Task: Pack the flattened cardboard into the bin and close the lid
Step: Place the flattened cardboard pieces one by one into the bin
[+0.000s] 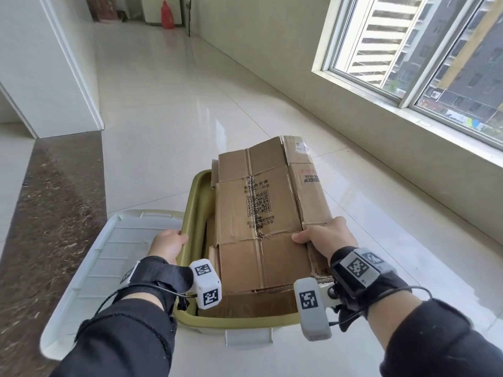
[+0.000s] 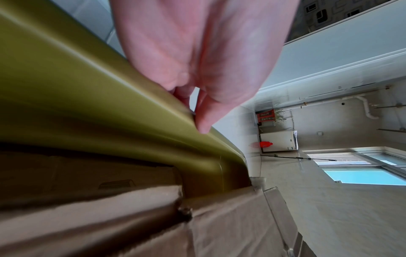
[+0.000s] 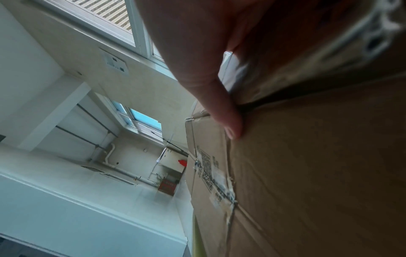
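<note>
My left hand grips the olive bin rim; my right hand pinches the flattened cardboard lying tilted on the bin

Head view, lower half of the frame: 2 forearms in black sleeves reach forward, each wrist strapped with a black band carrying a white marker block. Left hand, lower centre-left, is curled over the olive bin rim, thumb on top; the left wrist view shows the fingers tucked under it. Right hand, lower centre-right, pinches the cardboard stack at its right edge, thumb laid flat on top.
</note>
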